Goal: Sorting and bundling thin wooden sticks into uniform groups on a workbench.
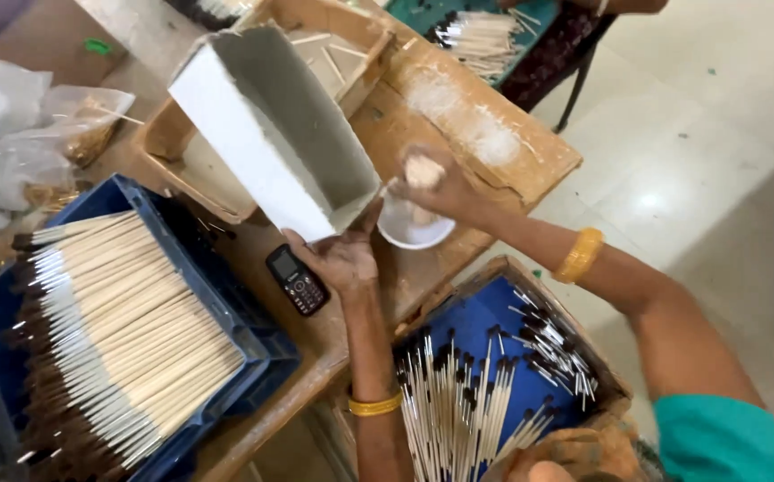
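My left hand [342, 259] grips the near bottom corner of a white cardboard box [271, 134], fingers wrapped tight on its edge; the box is tipped on its side with its open face turned up and toward my right, its long axis running from my hand up and away to the left. My right hand [432, 183] is cupped shut around a clump of pale powder, just above a small white bowl [414, 234] on the wooden table [494, 134] — box corner and bowl sit just beside each other. A black phone [298, 279] lies on the table right by my left wrist; a blue crate [217, 295] of bundled sticks [119, 321] crowds the left; a wooden tray [173, 134] sits under the box's far end. Nearest me, a blue-lined box [476, 330] holds loose dark-tipped sticks. Open floor [699, 178] lies to the right — the table's edge ends there.
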